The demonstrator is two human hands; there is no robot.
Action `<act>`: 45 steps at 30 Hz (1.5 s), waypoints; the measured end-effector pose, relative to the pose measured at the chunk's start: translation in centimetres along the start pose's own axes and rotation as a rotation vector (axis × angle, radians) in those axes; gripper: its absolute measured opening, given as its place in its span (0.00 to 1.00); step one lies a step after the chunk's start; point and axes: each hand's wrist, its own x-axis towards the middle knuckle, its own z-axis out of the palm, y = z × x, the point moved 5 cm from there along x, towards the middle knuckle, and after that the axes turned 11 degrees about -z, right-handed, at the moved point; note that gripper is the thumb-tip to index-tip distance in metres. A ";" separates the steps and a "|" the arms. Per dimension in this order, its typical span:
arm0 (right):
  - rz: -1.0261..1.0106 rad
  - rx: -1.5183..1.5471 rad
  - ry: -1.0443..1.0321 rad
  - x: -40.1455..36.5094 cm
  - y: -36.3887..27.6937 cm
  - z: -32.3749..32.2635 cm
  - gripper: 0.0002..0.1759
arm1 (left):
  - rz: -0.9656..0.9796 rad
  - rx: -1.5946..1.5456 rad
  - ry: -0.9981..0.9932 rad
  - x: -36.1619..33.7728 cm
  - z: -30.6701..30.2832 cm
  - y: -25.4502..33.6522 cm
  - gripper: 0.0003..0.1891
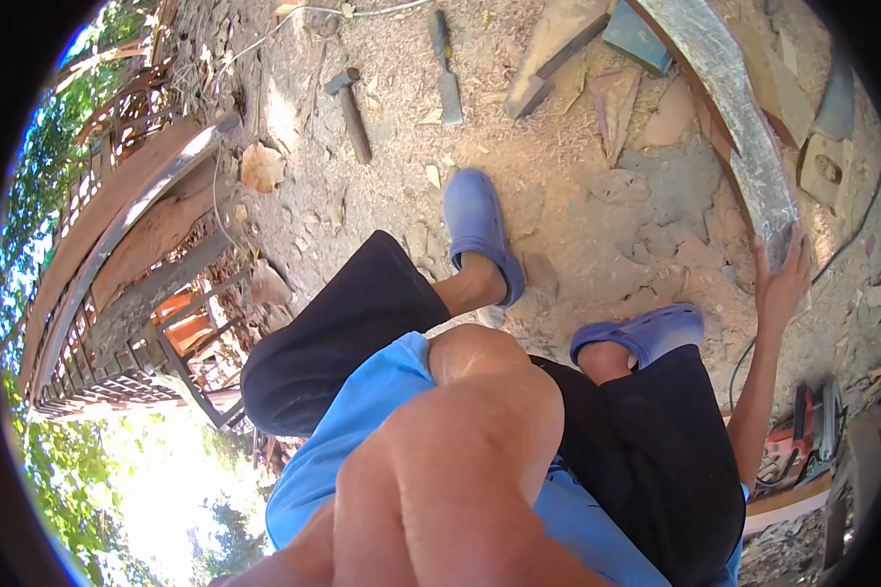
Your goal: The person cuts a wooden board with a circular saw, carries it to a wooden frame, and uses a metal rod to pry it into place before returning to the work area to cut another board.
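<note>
While the curved grey wooden plank [744, 127] is touched by the spread right hand [781, 284], the left hand [440, 489] is kept curled tight.

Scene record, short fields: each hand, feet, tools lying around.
left hand: curled, close to lens, blurred; contents not visible
right hand: fingers extended against lower end of curved plank
feet: blue clogs on ground strewn with wood chips
tools on ground: hammer, chisel, lying apart
right edge: red power tool, partly hidden
</note>
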 end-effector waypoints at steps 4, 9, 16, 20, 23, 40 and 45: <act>0.002 -0.002 -0.008 -0.1 0.2 0.1 0.39 | 0.023 0.012 -0.003 0.4 -0.8 -0.9 0.35; 0.008 0.013 0.000 -0.1 0.1 0.1 0.39 | 0.037 0.025 -0.028 1.3 -2.9 -2.7 0.34; 0.019 0.010 -0.005 0.0 0.1 0.0 0.39 | 0.023 0.037 -0.043 1.4 -3.6 -3.9 0.32; 0.034 -0.059 -0.035 0.0 0.2 0.2 0.39 | 0.010 0.025 0.004 0.5 -0.1 -1.8 0.32; 0.048 -0.012 -0.020 0.0 -0.2 -0.2 0.39 | 0.023 0.027 0.016 0.3 1.2 0.1 0.31; -0.009 0.031 0.006 0.0 0.4 0.4 0.41 | 0.330 0.034 0.437 1.3 -3.4 -3.0 0.40; 0.016 0.010 -0.027 0.1 -0.4 -0.4 0.41 | -0.029 0.011 -0.093 1.8 -4.2 -10.1 0.62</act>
